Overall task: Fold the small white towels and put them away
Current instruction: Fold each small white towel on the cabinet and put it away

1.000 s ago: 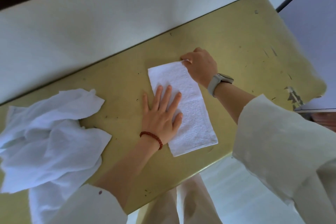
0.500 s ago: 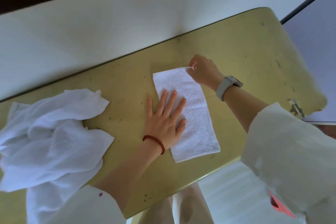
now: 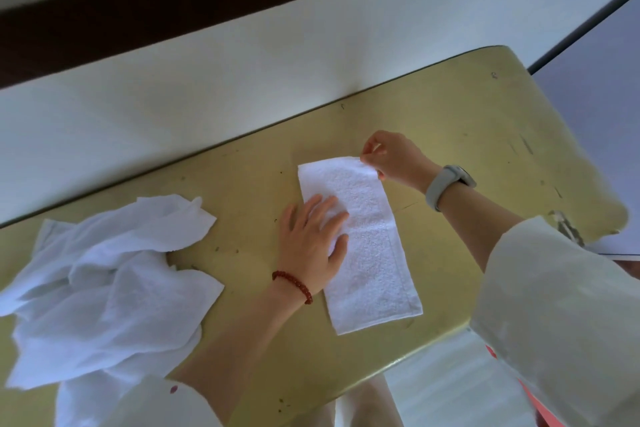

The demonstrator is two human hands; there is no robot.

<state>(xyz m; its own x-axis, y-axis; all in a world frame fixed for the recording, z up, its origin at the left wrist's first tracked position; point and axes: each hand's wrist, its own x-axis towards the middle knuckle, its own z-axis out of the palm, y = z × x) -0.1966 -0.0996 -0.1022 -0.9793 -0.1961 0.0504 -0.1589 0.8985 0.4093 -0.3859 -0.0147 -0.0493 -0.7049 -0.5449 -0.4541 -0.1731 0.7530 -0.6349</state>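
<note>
**Folded towel held flat on the yellow table**

Head view: the folded towel (image 3: 360, 239) lies as a long strip in the middle of the frame, on the yellow table (image 3: 467, 121). The left hand (image 3: 311, 239) rests on it with fingers spread flat, grasping nothing. The right hand (image 3: 391, 156) pinches the strip's upper right corner. A heap of unfolded towels (image 3: 104, 284) lies at lower left.

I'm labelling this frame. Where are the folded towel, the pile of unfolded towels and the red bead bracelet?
folded towel (image 3: 375, 274): head view, bare lower half.
pile of unfolded towels (image 3: 104, 288): head view, middle of the heap.
red bead bracelet (image 3: 294, 284): head view, beads on the left wrist.
</note>
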